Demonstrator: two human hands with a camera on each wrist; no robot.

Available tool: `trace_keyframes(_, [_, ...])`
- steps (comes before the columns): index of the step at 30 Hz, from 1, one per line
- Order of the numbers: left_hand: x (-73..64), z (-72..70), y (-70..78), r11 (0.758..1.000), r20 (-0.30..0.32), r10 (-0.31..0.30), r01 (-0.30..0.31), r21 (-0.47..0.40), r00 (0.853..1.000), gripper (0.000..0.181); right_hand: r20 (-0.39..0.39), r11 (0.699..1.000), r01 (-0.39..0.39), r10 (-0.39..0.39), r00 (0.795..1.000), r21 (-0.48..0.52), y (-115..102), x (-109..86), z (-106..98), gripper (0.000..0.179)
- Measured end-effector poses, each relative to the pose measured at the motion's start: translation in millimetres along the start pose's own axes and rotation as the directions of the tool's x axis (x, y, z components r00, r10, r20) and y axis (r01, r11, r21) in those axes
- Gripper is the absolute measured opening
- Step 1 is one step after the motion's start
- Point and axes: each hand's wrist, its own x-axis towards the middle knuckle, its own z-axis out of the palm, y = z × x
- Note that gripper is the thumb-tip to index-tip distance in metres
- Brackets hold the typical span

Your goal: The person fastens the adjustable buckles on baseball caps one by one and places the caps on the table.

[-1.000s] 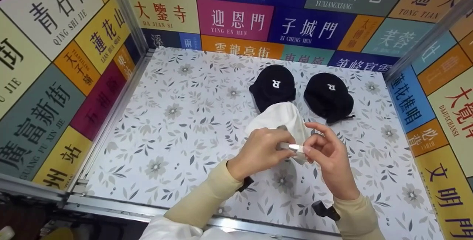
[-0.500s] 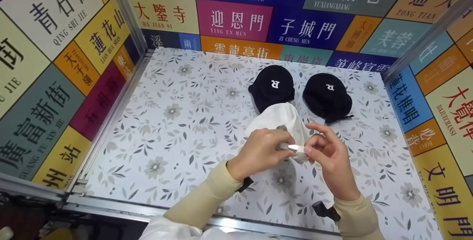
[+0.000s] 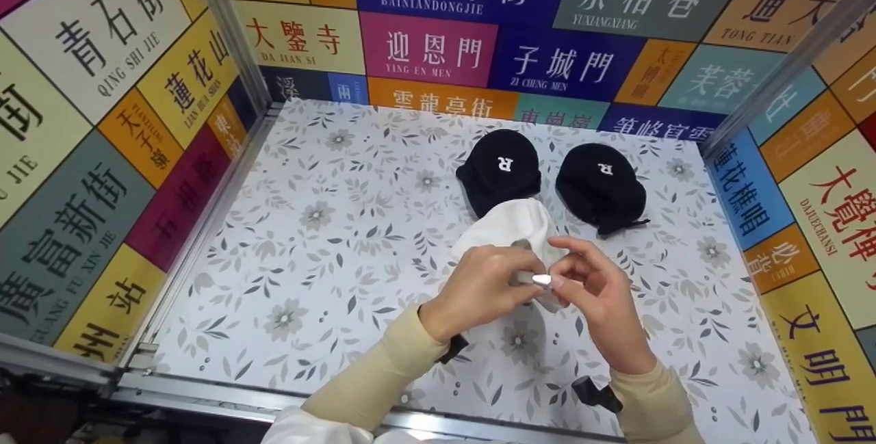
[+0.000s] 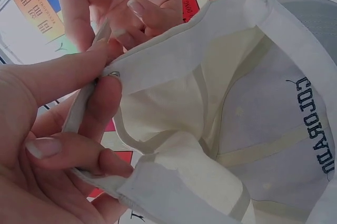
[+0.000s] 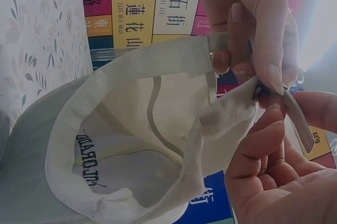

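Observation:
A white baseball cap (image 3: 510, 222) with a grey-green brim (image 5: 31, 145) is held with its inside facing the wrist cameras. Dark lettering (image 4: 316, 124) shows through inside the crown. My left hand (image 3: 482, 286) pinches the back strap (image 4: 79, 111) at a small metal buckle (image 4: 114, 73), its other fingers curled inside the strap's loop. Close beside it, my right hand (image 3: 599, 297) pinches the strap's free end (image 5: 300, 124) between thumb and fingers. Past the white cap, two black caps (image 3: 503, 170) with a white letter R lie on the table.
The second black cap (image 3: 599, 180) lies to the right of the first. A floral-patterned cover (image 3: 315, 245) spreads over the table. Walls with colourful sign panels (image 3: 438, 50) enclose the back and sides, and a metal rail (image 3: 226, 389) runs along the front edge.
My right hand has shifted slightly left, nearer the left hand, and less strap shows between them. The head view has tilted up a little. The grip on the white cap stays.

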Motion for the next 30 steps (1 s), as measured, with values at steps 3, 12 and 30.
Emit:
trace_keyframes(3, [0.6, 0.0, -0.3, 1.000, 0.002, 0.004, -0.004, 0.012, 1.000, 0.013, 0.004, 1.000, -0.007, 0.007, 1.000, -0.015, -0.1, 1.1, 1.9, 0.044])
trace_keyframes(12, [3.5, -4.3, -0.9, 1.000, 0.014, 0.027, -0.027, 0.010, 1.000, 0.013, -0.005, 1.000, -0.010, 0.010, 1.000, -0.011, -2.4, 3.5, 2.9, 0.046])
trace_keyframes(30, [-3.1, -3.5, -4.7, 1.000, -0.024, -0.001, 0.002, 0.026, 1.000, 0.014, -0.028, 1.000, -0.006, 0.006, 1.000, 0.011, 1.0, 2.8, 0.6, 0.047])
